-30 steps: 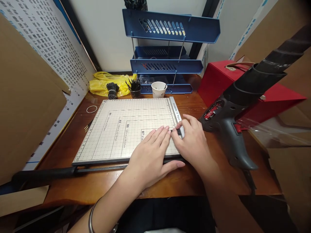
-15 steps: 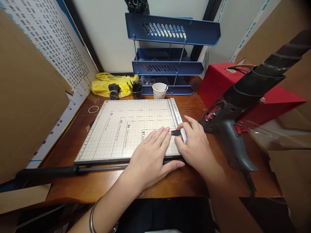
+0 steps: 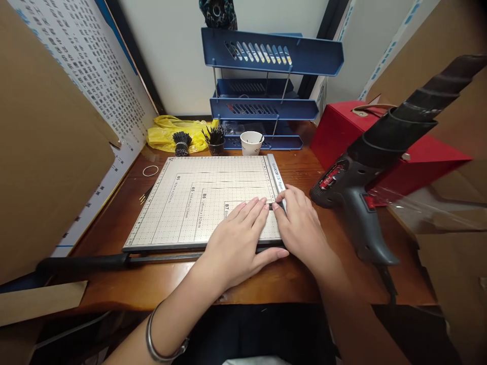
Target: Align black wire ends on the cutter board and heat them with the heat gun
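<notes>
My left hand (image 3: 241, 238) lies flat on the gridded board of a paper cutter (image 3: 182, 203), fingers stretched out and side by side, thumb over the near edge. Its fingertips press on a small bundle of thin black strands (image 3: 271, 207), mostly hidden below both hands. At the cutter's right rail (image 3: 274, 172), my right hand (image 3: 302, 223) is closed, with its bent thumb and fingers around the strands' right end. The cutter's long blade arm, with its black handle (image 3: 83, 262), lies down along the near edge.
A dark heat gun (image 3: 353, 203) stands right of the cutter, before a red box (image 3: 338, 121). Behind are a white paper cup (image 3: 251, 144), a small dark cup of black strands (image 3: 215, 142), a tied black bundle (image 3: 182, 144), a yellow bag (image 3: 163, 133) and blue tiered trays (image 3: 266, 109).
The white block in my right hand no longer shows. My right fingers have closed in at the rail, and less of the black strands is visible. The left hand stays flat.
</notes>
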A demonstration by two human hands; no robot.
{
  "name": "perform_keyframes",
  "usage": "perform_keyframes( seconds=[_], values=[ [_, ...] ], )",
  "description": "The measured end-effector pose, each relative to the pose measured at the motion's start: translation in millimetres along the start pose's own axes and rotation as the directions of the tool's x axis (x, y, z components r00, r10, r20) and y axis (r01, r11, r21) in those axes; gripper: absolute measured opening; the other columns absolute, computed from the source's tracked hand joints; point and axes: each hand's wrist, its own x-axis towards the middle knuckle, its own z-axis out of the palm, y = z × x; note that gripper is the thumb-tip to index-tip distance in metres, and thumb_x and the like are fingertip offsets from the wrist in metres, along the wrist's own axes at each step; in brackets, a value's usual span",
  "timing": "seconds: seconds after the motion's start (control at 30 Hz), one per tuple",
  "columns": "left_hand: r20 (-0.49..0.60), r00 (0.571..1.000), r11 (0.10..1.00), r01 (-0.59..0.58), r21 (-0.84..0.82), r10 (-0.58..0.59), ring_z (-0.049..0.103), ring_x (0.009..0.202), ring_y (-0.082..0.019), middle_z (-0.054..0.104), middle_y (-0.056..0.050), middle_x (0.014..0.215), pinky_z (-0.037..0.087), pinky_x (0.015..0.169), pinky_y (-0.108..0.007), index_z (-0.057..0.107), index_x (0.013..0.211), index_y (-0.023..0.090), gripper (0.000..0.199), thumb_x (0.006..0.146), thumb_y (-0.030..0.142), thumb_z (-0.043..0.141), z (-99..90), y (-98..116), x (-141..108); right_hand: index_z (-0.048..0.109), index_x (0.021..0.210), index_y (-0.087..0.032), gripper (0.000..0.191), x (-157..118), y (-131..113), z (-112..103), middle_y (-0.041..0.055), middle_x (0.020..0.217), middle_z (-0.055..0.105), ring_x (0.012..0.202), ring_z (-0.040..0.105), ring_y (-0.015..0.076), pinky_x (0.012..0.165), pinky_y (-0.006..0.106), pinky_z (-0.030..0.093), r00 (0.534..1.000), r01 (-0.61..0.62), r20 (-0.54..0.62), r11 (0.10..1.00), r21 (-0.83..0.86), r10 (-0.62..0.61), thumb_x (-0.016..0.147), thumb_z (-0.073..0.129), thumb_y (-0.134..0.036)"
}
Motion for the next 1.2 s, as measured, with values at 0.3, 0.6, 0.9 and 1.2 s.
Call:
perform_keyframes(
  seconds=[0.3,0.6,0.9,1.2],
  values=[
    [-0.016,1.000,1.000,0.003,0.009,-0.003,0.031,0.155,-0.029,0.037,-0.018,0.164,0.025,0.129,-0.045,0.043,0.154,0.003,0.097,0.098,0.080,0.024,2.6,0.7,0.1,0.051,0.097,-0.023,0.022,4.7,0.8,-2.7,0.0115,0.128,0.058,0.119,0.056,0.0319,0.093,0.051,0.048,0.997,-0.064,0.048,0.997,0.039,0.062,0.099,0.031,-0.034],
    [-0.027,1.000,1.000,-0.002,0.023,0.002,0.032,0.155,-0.028,0.037,-0.018,0.164,0.025,0.129,-0.045,0.041,0.155,0.003,0.096,0.099,0.079,0.025,2.6,0.7,-0.3,0.044,0.128,-0.021,0.036,10.2,-10.1,3.1,0.0197,0.137,0.058,0.125,0.057,0.0410,0.096,0.060,0.045,0.984,-0.175,0.051,0.984,0.036,0.173,0.100,0.035,-0.040],
    [0.002,1.000,1.000,0.000,0.001,0.000,0.032,0.155,-0.029,0.037,-0.018,0.164,0.026,0.129,-0.046,0.041,0.155,0.003,0.096,0.098,0.079,0.028,0.0,-0.2,0.3,0.044,0.127,-0.022,0.033,10.5,-9.6,2.1,0.0189,0.133,0.062,0.120,0.061,0.0397,0.093,0.056,0.047,0.980,-0.190,0.069,0.979,0.077,0.185,0.100,0.033,-0.038],
    [-0.048,0.999,0.999,0.004,-0.041,-0.006,0.036,0.153,-0.031,0.040,-0.021,0.162,0.029,0.128,-0.046,0.039,0.155,0.004,0.098,0.096,0.082,0.029,2.4,0.1,0.4,0.049,0.128,-0.022,0.038,11.3,3.4,2.0,0.0172,0.116,0.071,0.098,0.069,0.0326,0.086,0.048,0.051,0.982,-0.186,0.000,0.954,0.237,0.191,0.103,0.029,-0.042]
  ],
)
